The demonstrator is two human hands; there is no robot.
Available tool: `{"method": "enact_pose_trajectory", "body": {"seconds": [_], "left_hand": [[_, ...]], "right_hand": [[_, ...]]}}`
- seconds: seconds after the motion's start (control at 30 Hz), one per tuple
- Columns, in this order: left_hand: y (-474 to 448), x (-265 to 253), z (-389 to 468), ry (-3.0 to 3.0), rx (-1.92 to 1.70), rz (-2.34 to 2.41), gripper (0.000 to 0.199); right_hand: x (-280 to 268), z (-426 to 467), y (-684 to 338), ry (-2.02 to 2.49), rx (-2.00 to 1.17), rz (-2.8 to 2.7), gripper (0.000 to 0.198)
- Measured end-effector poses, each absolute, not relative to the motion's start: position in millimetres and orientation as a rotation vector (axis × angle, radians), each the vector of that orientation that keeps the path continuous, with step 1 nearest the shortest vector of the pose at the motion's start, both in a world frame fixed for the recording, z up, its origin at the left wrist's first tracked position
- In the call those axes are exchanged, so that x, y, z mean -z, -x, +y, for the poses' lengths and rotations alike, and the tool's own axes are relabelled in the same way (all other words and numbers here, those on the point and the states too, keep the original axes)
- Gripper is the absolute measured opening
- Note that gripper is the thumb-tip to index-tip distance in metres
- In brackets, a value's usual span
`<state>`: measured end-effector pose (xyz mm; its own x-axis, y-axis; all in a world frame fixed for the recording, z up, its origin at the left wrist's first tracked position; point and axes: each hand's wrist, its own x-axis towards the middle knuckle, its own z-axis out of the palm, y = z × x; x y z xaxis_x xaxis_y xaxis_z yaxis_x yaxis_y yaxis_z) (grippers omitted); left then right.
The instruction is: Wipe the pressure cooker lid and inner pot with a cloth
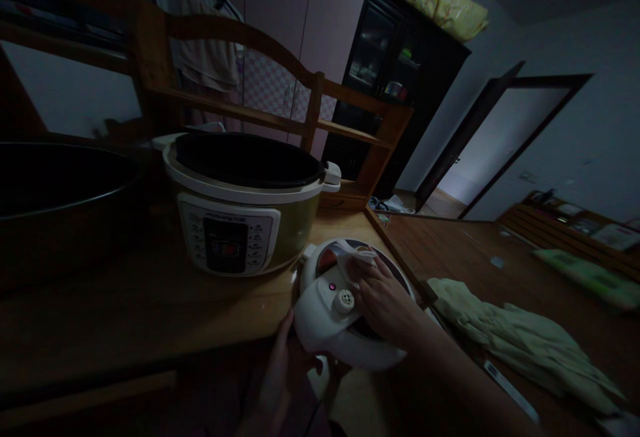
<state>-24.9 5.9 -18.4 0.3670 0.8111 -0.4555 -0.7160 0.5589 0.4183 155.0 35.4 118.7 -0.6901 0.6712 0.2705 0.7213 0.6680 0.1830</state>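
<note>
White plastic rims the round lid (320, 317) at the surface's (150, 317) front right corner, its near end reaching past the front edge. Its middle is dark and glossy, and on the white end sit a ribbed valve knob (343, 302) and a small pink-lit button (333, 286); no writing can be made out on it. The left hand (281, 370) supports the near end, thumb along its side and the other fingers partly lost in shadow. The right hand (377, 287), fingers bent and bunched, presses a pale wipe (351, 260) onto the dark middle. Just left of the lid, back from the front edge, stands the lidless green-and-white cooker (300, 224); its front panel (273, 230) appears to read "Joyoung", with button labels too blurred to read. Toward the surface's left edge sits a dark, wide pot (75, 230).
</note>
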Motion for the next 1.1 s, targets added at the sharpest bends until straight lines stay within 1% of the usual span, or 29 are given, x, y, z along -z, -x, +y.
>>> {"method": "enact_pose_trajectory", "body": {"seconds": [0.07,0.2,0.33,0.6,0.83,1.1], "left_hand": [[25,17,5,-0.173,-1.015,0.666,0.054],[25,18,2,-0.183,-0.999,0.651,0.058],[25,20,-1,-0.205,-1.073,0.638,0.052],[28,17,4,-0.16,-0.97,0.65,0.049],[27,17,4,-0.188,-0.963,0.674,0.054],[27,22,4,-0.147,-0.998,0.662,0.047]], "right_hand": [[-117,34,-155,1.153,0.427,-2.707,0.028],[-115,33,-156,1.147,0.406,-2.7,0.029],[-114,32,-161,1.138,0.339,-2.671,0.032],[-118,12,-172,1.141,0.281,-2.663,0.04],[-114,1,-182,1.143,0.211,-2.639,0.031],[-107,-21,-200,1.237,0.084,-2.559,0.024]]}}
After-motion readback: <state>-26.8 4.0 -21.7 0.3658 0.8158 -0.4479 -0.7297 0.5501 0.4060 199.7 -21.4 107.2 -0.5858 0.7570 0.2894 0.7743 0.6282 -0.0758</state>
